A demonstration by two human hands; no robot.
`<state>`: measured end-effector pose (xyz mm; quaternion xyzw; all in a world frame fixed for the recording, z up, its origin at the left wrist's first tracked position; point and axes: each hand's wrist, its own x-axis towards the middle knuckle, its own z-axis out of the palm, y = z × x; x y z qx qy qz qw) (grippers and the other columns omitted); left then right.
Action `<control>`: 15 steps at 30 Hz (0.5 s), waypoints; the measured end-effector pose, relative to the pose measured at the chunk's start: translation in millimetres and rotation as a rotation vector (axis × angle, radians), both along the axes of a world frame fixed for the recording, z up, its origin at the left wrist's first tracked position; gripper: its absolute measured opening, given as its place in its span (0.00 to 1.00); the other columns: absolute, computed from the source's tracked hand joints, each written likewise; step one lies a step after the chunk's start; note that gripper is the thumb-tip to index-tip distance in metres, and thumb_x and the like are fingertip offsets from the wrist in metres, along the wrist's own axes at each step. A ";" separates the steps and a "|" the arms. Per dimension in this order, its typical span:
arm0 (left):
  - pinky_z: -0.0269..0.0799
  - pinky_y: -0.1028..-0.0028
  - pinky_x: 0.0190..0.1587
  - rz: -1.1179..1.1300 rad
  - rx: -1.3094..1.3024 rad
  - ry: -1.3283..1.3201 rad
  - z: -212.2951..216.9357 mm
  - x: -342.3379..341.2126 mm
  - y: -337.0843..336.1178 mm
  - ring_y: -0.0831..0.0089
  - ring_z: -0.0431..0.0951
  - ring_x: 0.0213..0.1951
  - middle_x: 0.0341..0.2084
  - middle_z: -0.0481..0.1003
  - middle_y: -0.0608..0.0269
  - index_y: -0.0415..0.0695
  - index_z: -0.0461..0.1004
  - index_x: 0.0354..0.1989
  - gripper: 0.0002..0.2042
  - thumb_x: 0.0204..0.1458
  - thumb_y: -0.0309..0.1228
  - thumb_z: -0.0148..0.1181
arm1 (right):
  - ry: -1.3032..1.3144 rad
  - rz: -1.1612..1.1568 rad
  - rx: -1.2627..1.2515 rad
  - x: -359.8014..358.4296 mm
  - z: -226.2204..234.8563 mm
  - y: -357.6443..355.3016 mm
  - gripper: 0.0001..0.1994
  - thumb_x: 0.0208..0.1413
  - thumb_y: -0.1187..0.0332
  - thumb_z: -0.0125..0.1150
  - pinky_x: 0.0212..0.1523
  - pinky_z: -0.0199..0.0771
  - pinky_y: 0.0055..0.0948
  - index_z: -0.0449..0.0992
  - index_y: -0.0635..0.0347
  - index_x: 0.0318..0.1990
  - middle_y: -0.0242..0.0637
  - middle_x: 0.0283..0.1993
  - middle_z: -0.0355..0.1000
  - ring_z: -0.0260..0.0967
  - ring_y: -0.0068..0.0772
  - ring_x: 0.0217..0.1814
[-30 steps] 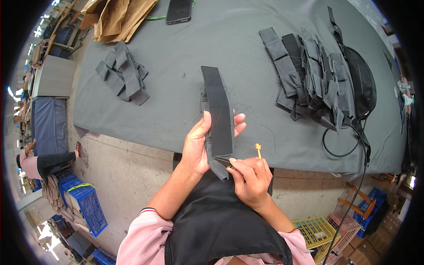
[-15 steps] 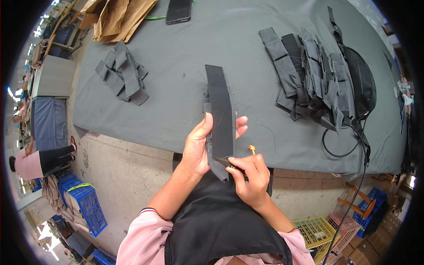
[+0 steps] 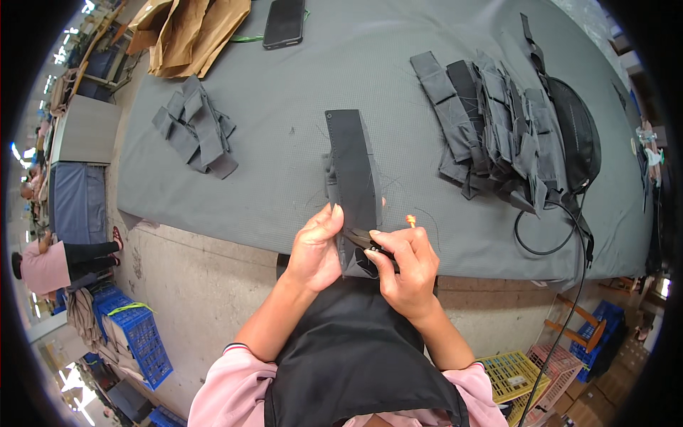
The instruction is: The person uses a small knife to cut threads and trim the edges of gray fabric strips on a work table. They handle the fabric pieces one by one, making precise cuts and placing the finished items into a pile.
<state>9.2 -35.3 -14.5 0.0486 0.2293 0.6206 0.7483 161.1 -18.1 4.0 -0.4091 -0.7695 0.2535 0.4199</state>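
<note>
My left hand [image 3: 316, 245] grips a long dark grey fabric strip [image 3: 350, 160], its thumb on top and its fingers mostly hidden beneath. The strip's far end rests over the table, with folded fabric showing under its left side. In my right hand [image 3: 407, 269] is a pair of small dark thread snips [image 3: 361, 238], the blades pointing left onto the strip near my left thumb. A small orange piece [image 3: 410, 221] sticks out beyond my right fingers; whether it belongs to the snips I cannot tell. Fine loose threads stand off the strip's edges.
Grey cloth covers the table [image 3: 284, 92]. Folded fabric strips lie in a small pile [image 3: 197, 132] at left and a larger pile [image 3: 491, 128] at right, beside a black pouch [image 3: 575, 132] with a cable. Brown paper [image 3: 191, 35] and a phone [image 3: 284, 23] lie at the far side.
The snips have moved up and left, from the strip's near end onto its face by my left thumb. My left fingers have slipped further beneath the strip, and its near end has folded.
</note>
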 end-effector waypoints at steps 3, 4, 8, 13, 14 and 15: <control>0.70 0.61 0.55 0.003 -0.018 0.023 -3.2 0.0 -1.4 0.58 0.70 0.54 0.55 0.65 0.43 0.33 0.61 0.54 0.19 0.62 0.34 0.44 | -0.043 -0.007 0.096 -0.9 -3.3 -0.2 0.13 0.39 0.76 0.68 0.26 0.64 0.28 0.76 0.60 0.37 0.32 0.27 0.69 0.67 0.31 0.25; 0.70 0.61 0.55 -0.003 -0.015 0.016 -3.0 0.1 -1.3 0.58 0.70 0.54 0.55 0.65 0.43 0.32 0.61 0.54 0.19 0.61 0.34 0.44 | -0.052 -0.014 0.114 -0.6 -4.1 -1.0 0.13 0.39 0.76 0.68 0.26 0.63 0.28 0.76 0.61 0.36 0.32 0.27 0.69 0.67 0.31 0.25; 0.70 0.61 0.55 -0.007 -0.029 0.008 4.9 -0.2 -1.1 0.58 0.71 0.54 0.55 0.65 0.43 0.32 0.62 0.53 0.18 0.61 0.34 0.45 | -0.021 -0.070 0.123 4.3 -0.8 -5.8 0.12 0.40 0.76 0.67 0.26 0.63 0.28 0.76 0.61 0.35 0.32 0.25 0.69 0.66 0.31 0.24; 0.72 0.63 0.53 -0.021 -0.045 0.177 7.3 -0.2 1.3 0.60 0.72 0.51 0.53 0.67 0.43 0.32 0.63 0.53 0.18 0.62 0.35 0.44 | 0.024 -0.064 0.017 10.6 -2.6 -4.2 0.11 0.40 0.78 0.67 0.27 0.65 0.28 0.77 0.61 0.35 0.33 0.24 0.69 0.66 0.32 0.24; 0.72 0.64 0.52 -0.024 -0.056 0.197 7.2 -1.1 1.6 0.61 0.73 0.50 0.52 0.68 0.44 0.33 0.63 0.53 0.18 0.62 0.36 0.44 | 0.046 -0.076 -0.016 12.5 -2.2 -5.0 0.11 0.40 0.79 0.67 0.27 0.65 0.28 0.77 0.61 0.35 0.33 0.24 0.69 0.65 0.32 0.24; 0.73 0.65 0.51 -0.019 -0.070 0.239 6.9 -2.3 1.4 0.62 0.73 0.49 0.52 0.69 0.44 0.33 0.63 0.53 0.19 0.62 0.36 0.43 | 0.049 -0.103 -0.053 16.5 -0.7 -7.7 0.11 0.40 0.79 0.66 0.28 0.66 0.27 0.76 0.61 0.35 0.34 0.25 0.68 0.65 0.31 0.25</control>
